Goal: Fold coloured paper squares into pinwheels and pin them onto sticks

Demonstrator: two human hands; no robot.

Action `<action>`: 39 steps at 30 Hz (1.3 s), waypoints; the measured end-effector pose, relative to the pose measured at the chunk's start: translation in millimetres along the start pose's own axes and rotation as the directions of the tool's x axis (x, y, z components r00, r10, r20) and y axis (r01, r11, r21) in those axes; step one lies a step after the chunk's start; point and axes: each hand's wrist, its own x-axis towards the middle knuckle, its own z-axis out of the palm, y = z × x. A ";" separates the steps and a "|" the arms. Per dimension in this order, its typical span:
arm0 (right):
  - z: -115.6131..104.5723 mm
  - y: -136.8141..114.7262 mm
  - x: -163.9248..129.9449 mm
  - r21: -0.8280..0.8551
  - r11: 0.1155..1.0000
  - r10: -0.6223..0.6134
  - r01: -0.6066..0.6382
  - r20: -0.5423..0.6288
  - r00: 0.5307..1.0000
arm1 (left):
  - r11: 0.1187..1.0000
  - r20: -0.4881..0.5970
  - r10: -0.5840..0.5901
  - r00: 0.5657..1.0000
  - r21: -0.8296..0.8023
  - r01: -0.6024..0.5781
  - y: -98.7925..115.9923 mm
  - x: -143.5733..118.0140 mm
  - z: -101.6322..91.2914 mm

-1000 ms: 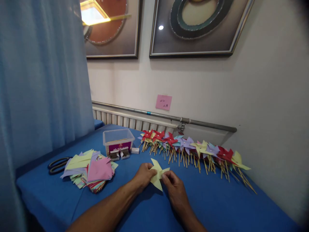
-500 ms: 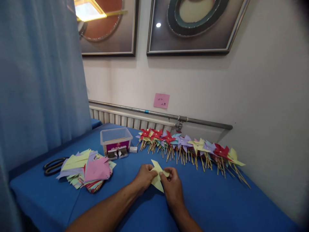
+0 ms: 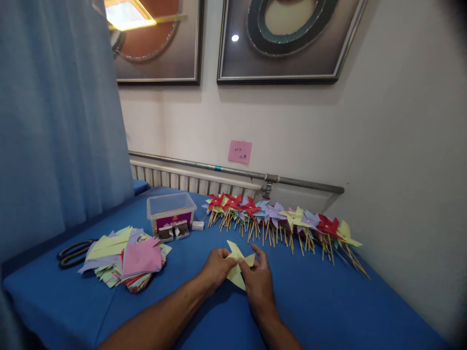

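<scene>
A yellow paper piece point(image 3: 236, 265), partly folded into pointed flaps, lies on the blue table point(image 3: 328, 306) between both hands. My left hand point(image 3: 216, 267) pinches its left side at the centre. My right hand point(image 3: 257, 279) presses its centre from the right, index finger raised over a flap. A row of finished paper pinwheels point(image 3: 277, 218) on wooden sticks lies just beyond the hands along the wall.
A stack of coloured paper squares point(image 3: 124, 255) sits at the left, with black scissors point(image 3: 73, 253) beside it. A clear plastic box point(image 3: 170, 211) and two small open boxes point(image 3: 173, 232) stand behind the stack. A blue curtain point(image 3: 54, 121) hangs at the left.
My right hand has slid left onto the centre of the yellow paper, folding a flap inward. The view has shifted slightly to the right.
</scene>
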 end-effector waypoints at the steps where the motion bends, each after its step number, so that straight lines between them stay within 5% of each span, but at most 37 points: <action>1: -0.1 0.4 0.2 -0.012 1.000 0.002 -0.002 -0.008 1.000 | 1.000 -0.003 0.002 1.000 0.002 -0.002 -0.5 0.3 0.1; 19: 0.2 -2.9 -2.5 -0.087 0.994 -0.061 0.059 -0.024 0.998 | 0.996 0.055 -0.004 0.998 -0.089 0.009 0.0 0.1 -5.5; 30: -6.0 -5.9 3.9 0.086 0.996 -0.031 0.013 0.205 0.978 | 0.983 0.156 -0.069 0.985 -0.156 0.093 10.9 -4.8 -16.1; 39: -6.2 -6.8 4.2 0.102 0.995 -0.032 0.008 0.237 0.971 | 0.989 0.191 -0.055 0.980 -0.126 0.080 14.7 -7.4 -16.5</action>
